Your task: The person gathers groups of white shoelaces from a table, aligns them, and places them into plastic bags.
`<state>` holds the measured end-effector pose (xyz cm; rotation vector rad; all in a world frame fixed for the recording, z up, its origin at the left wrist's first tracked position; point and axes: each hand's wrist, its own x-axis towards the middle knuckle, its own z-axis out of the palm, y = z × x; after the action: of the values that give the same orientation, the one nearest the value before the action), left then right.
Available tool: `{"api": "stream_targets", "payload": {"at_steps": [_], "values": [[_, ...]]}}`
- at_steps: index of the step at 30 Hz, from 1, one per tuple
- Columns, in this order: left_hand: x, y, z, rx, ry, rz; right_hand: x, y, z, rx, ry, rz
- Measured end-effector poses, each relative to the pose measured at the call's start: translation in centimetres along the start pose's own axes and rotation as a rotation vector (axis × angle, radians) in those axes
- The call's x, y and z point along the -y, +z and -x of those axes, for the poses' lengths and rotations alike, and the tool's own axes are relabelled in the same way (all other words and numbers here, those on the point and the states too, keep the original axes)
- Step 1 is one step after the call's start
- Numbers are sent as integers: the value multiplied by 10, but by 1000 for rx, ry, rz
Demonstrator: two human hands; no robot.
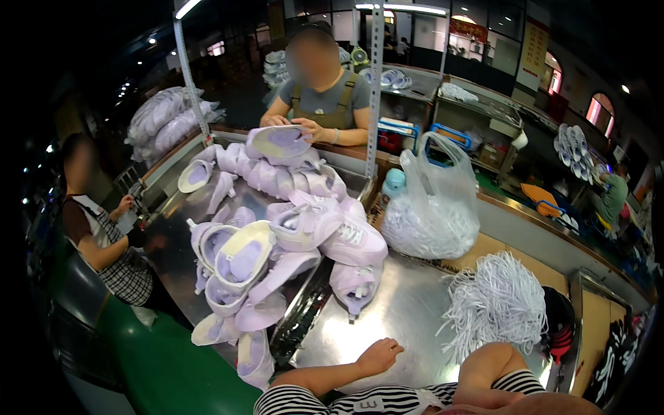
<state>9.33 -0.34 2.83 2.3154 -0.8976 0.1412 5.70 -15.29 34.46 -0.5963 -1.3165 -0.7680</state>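
My left hand (380, 355) rests at the near edge of the metal tabletop (408, 304), fingers loosely bent and nothing visible in them. My right arm is folded at the lower edge; the fingers of my right hand are hidden. Closest to my left hand is a pale lilac shoe (356, 285), its toe toward me. It belongs to a heap of lilac sneakers (304, 221) spread over the table's left side, several tipped to show their cream and lilac insides. Right of my left hand lies a big bundle of white shoelaces (501, 301).
A clear plastic bag (432, 207) of white material stands behind the laces, beside a light-blue bottle (394, 182). Across the table a co-worker (318, 97) handles a lilac shoe (280, 143). Another person (104, 235) stands at the left. A metal post (374, 90) rises from the table's far edge.
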Motion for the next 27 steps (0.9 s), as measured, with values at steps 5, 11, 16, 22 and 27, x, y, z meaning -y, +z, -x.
{"api": "stream_targets", "payload": {"at_steps": [5, 11, 16, 22, 27], "values": [[-1, -6, 1, -7, 9, 3, 9, 5, 9, -67, 158, 16], [-1, -4, 1, -19, -2, 27, 49, 14, 32, -147, 474, -24], [-2, -9, 0, -45, 7, 33, 7, 24, 3, -347, 271, -4], [-2, -5, 1, -41, -2, 51, -13, 9, 10, -161, 114, 8], [0, -3, 3, -23, 2, 36, -12, 7, 11, -121, 82, 18]]}}
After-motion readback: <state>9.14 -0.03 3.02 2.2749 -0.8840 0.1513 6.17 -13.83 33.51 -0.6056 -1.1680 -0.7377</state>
